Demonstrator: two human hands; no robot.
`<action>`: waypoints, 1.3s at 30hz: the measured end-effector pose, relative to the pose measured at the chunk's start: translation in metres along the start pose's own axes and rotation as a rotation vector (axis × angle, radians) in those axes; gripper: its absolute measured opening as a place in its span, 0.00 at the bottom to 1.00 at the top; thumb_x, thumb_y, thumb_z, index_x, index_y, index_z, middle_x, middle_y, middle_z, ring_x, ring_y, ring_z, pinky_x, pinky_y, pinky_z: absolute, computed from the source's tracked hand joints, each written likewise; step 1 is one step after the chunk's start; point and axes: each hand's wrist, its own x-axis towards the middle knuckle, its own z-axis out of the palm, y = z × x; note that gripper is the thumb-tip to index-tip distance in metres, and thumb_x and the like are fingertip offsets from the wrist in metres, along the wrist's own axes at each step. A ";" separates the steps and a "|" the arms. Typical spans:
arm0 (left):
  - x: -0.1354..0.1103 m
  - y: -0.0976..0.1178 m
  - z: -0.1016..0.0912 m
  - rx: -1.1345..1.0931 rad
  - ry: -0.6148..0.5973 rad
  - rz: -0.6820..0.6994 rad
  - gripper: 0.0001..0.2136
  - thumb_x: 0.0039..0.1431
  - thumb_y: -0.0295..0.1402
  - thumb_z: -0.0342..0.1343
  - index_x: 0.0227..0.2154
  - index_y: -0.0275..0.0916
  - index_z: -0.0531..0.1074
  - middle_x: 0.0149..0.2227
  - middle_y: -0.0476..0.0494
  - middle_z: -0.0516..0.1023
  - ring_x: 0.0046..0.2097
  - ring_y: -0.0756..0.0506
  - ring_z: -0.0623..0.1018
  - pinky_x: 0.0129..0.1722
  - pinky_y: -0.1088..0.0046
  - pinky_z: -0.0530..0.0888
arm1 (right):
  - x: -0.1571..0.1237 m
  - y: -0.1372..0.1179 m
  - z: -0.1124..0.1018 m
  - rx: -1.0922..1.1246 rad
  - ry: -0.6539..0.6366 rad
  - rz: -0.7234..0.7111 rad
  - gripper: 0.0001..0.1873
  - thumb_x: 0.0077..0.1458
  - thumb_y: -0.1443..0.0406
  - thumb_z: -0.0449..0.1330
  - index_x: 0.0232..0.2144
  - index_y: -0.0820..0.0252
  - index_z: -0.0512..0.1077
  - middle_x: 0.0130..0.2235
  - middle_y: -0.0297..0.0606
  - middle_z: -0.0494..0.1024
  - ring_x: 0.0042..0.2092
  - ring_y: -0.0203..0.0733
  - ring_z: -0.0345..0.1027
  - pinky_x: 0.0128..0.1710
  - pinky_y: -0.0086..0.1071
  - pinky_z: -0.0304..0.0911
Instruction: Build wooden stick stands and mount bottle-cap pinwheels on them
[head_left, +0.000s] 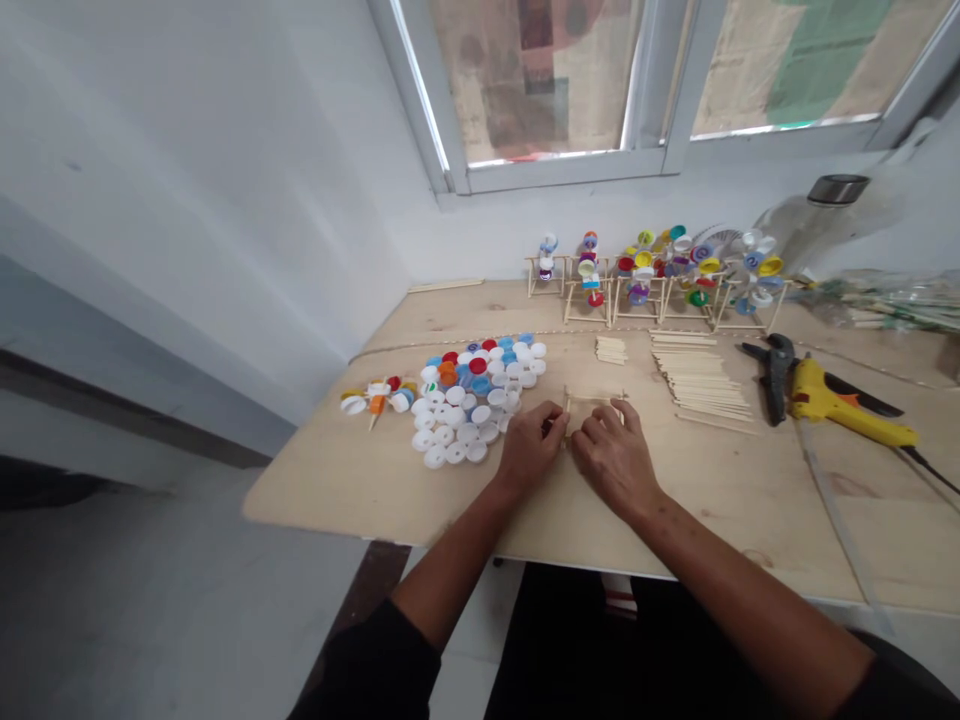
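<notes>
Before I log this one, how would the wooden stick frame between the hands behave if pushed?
The wooden stick frame is probably light, since it looks so slender. That thinness suggests it may crack if pressed hard. Lying low on the tabletop, it seems unlikely to tip.

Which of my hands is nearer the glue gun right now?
Right. Your right hand is left of the glue gun, with the sticks partly between; your left hand is farther left, beside the caps.
</notes>
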 end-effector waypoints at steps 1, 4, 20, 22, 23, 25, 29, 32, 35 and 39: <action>0.000 0.000 0.000 0.004 -0.002 -0.002 0.10 0.58 0.34 0.49 0.23 0.38 0.69 0.22 0.51 0.72 0.25 0.51 0.70 0.27 0.76 0.65 | 0.000 0.000 0.000 -0.002 0.004 0.003 0.08 0.54 0.72 0.58 0.25 0.58 0.73 0.25 0.35 0.71 0.39 0.43 0.60 0.55 0.44 0.47; -0.001 0.001 0.000 0.016 0.001 0.001 0.10 0.58 0.35 0.49 0.23 0.38 0.69 0.22 0.51 0.72 0.25 0.51 0.70 0.27 0.76 0.64 | 0.000 0.000 0.000 -0.010 0.009 0.003 0.08 0.54 0.72 0.59 0.25 0.58 0.72 0.25 0.34 0.71 0.39 0.42 0.61 0.55 0.44 0.47; -0.001 0.001 0.001 -0.008 0.014 -0.018 0.10 0.57 0.34 0.50 0.23 0.38 0.69 0.20 0.52 0.70 0.23 0.52 0.68 0.25 0.77 0.62 | 0.013 0.021 -0.039 0.091 0.309 0.130 0.06 0.54 0.70 0.57 0.32 0.58 0.75 0.34 0.36 0.79 0.42 0.44 0.65 0.51 0.45 0.47; -0.001 0.000 0.001 -0.009 0.017 -0.023 0.10 0.57 0.34 0.50 0.22 0.38 0.69 0.19 0.53 0.69 0.23 0.52 0.68 0.24 0.77 0.61 | 0.024 0.039 -0.046 0.126 0.323 0.199 0.06 0.54 0.69 0.57 0.31 0.57 0.75 0.34 0.37 0.79 0.41 0.44 0.66 0.49 0.43 0.49; 0.000 -0.001 0.001 -0.008 0.019 -0.024 0.10 0.57 0.34 0.50 0.22 0.38 0.69 0.18 0.53 0.68 0.23 0.52 0.68 0.24 0.77 0.61 | 0.030 0.049 -0.047 0.156 0.268 0.256 0.07 0.55 0.67 0.56 0.31 0.57 0.76 0.34 0.38 0.79 0.41 0.45 0.66 0.48 0.43 0.49; 0.000 -0.001 0.001 -0.005 0.022 -0.028 0.10 0.56 0.34 0.50 0.22 0.38 0.69 0.18 0.53 0.67 0.23 0.52 0.68 0.24 0.77 0.60 | 0.044 0.071 -0.042 0.244 0.054 0.403 0.10 0.56 0.64 0.55 0.30 0.57 0.77 0.35 0.40 0.80 0.41 0.47 0.67 0.46 0.43 0.50; 0.000 -0.002 0.001 -0.004 0.024 -0.029 0.10 0.56 0.34 0.50 0.22 0.38 0.69 0.19 0.53 0.67 0.23 0.52 0.68 0.23 0.77 0.60 | 0.069 0.101 -0.017 0.484 -0.504 0.443 0.11 0.52 0.63 0.55 0.27 0.59 0.77 0.26 0.36 0.78 0.31 0.40 0.68 0.33 0.32 0.55; 0.000 -0.001 0.001 -0.016 0.025 -0.030 0.10 0.56 0.33 0.50 0.22 0.38 0.69 0.19 0.53 0.67 0.23 0.52 0.67 0.23 0.77 0.59 | 0.083 0.109 0.003 0.573 -0.637 0.381 0.08 0.47 0.65 0.58 0.25 0.60 0.77 0.24 0.32 0.76 0.28 0.36 0.67 0.28 0.27 0.56; 0.001 -0.002 0.001 -0.020 0.024 -0.031 0.10 0.56 0.34 0.50 0.22 0.38 0.69 0.19 0.53 0.67 0.23 0.52 0.67 0.23 0.77 0.59 | 0.093 0.108 0.019 0.638 -0.736 0.333 0.06 0.43 0.66 0.60 0.25 0.60 0.78 0.23 0.31 0.76 0.28 0.34 0.67 0.28 0.25 0.57; 0.001 -0.003 0.001 -0.015 0.012 -0.031 0.10 0.56 0.34 0.50 0.22 0.38 0.69 0.18 0.53 0.67 0.23 0.52 0.67 0.23 0.77 0.59 | 0.097 0.108 0.031 0.687 -0.837 0.302 0.06 0.39 0.67 0.61 0.23 0.61 0.78 0.21 0.31 0.75 0.26 0.34 0.66 0.26 0.25 0.56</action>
